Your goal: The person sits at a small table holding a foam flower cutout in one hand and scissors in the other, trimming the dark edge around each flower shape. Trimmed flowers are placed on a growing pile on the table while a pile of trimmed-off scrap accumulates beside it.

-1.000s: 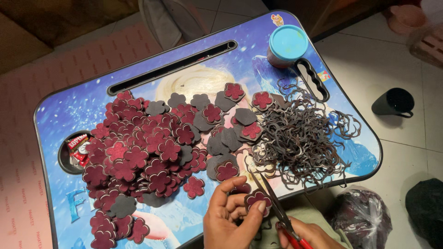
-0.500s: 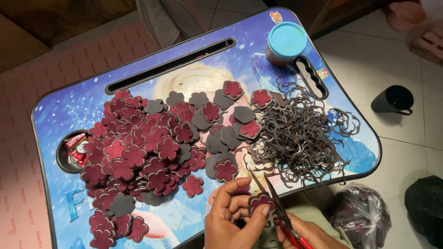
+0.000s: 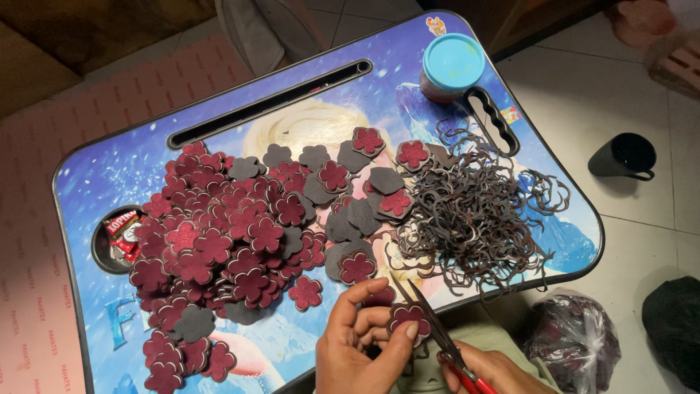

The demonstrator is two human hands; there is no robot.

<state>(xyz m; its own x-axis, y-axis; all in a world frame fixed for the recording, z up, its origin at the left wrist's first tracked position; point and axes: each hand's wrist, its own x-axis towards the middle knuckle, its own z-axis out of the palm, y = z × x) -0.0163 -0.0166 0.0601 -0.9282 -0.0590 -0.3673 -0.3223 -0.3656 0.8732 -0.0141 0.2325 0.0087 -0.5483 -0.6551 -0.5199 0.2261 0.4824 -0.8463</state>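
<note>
My left hand [image 3: 361, 343] pinches a dark red foam flower piece [image 3: 408, 317] at the tray table's near edge. My right hand [image 3: 488, 368] grips red-handled scissors [image 3: 437, 332], and their blades touch the flower's right side. A big heap of cut red flowers [image 3: 219, 241] covers the left and middle of the blue picture-printed tray table [image 3: 131, 164]. Grey-backed flowers [image 3: 350, 219] lie face down in the centre. A tangle of thin dark offcut strips [image 3: 474, 219] is piled on the right.
A jar with a light blue lid [image 3: 450, 66] stands at the table's far right corner. A round recess [image 3: 117, 237] on the left holds small red packets. On the tiled floor sit a black mug [image 3: 623, 157], a dark plastic bag [image 3: 576, 339] and a pink mat [image 3: 44, 146].
The scissors and flower have shifted only slightly as my left hand turns the piece against the blades. The piles stay as they were.
</note>
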